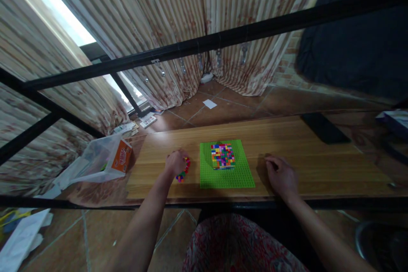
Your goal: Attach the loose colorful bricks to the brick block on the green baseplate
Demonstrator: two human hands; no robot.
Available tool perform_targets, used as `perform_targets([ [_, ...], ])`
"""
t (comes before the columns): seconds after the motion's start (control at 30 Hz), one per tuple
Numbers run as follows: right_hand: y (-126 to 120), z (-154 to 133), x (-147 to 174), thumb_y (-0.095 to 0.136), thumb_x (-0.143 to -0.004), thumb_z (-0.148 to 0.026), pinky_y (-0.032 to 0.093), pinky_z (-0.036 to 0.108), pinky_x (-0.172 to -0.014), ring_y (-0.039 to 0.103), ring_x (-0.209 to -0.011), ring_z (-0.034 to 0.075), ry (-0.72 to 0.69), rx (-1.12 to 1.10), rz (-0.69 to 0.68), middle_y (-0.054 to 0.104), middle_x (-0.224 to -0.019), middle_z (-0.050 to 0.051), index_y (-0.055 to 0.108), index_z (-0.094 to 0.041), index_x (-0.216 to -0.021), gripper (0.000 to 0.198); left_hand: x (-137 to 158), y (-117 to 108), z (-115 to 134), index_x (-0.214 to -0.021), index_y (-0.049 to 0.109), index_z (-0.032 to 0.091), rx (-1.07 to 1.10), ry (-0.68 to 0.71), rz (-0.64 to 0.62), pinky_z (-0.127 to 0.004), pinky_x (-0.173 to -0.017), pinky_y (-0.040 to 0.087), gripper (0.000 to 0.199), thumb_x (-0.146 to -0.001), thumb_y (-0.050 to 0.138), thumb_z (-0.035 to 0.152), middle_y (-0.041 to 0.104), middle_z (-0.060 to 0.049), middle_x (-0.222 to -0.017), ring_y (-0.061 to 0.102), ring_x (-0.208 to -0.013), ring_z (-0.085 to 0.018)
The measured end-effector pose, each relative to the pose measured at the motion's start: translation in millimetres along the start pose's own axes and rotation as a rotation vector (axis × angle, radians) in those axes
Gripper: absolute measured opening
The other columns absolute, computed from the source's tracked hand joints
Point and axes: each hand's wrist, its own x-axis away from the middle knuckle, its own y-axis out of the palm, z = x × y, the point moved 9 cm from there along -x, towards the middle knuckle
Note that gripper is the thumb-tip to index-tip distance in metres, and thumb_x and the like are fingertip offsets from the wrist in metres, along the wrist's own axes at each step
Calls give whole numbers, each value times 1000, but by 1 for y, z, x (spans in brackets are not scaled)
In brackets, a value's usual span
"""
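My left hand (176, 162) is at a curved group of small coloured toy bricks (181, 176), its fingers curled down and partly hidden. Whether a brick sits between them I cannot make out. On a green studded baseplate (208, 179) stands a low, square block built from many-coloured bricks (223, 156). To the right of the baseplate, my right hand (282, 176) rests near the wood, fingers curled and thumb against the index finger. Anything pinched there is too small to tell.
The wooden tabletop (318, 161) has a dark phone-like slab (325, 128) at its far right. A clear plastic box (102, 159) with an orange label stands at the left. A black metal bar (191, 46) crosses beyond the table, before striped curtains (153, 17).
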Motion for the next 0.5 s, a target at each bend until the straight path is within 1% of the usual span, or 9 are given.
perform_targets([
  [0.1,0,0,0,44,-87,-40,52,44,-83,65,-89,27,1,12,6,70,-95,13,69,-20,-86,32,-2,7,4,-71,72,23,-106,48,-116,-42,-85,46,20,-69,55,12,74,-10,-88,66,-90,-28],
  [0.17,0,0,0,44,-87,-39,52,44,-82,65,-88,27,5,19,3,70,-94,12,69,-22,-86,31,-2,9,6,-73,73,22,-165,70,-160,-42,-86,46,22,-70,54,11,74,-11,-91,66,-92,-28],
  [0.37,1,1,0,45,-87,-39,51,43,-81,64,-88,27,-6,11,3,70,-93,12,69,-21,-85,30,0,8,12,-89,74,24,-268,120,-228,-40,-88,45,34,-70,52,5,74,-8,-99,65,-99,-27],
  [0.5,1,1,0,45,-87,-39,51,42,-80,64,-87,27,-15,19,7,70,-93,12,69,-21,-86,30,3,8,16,-91,73,23,-345,140,-267,-39,-88,44,29,-75,53,11,73,-8,-100,65,-98,-26],
])
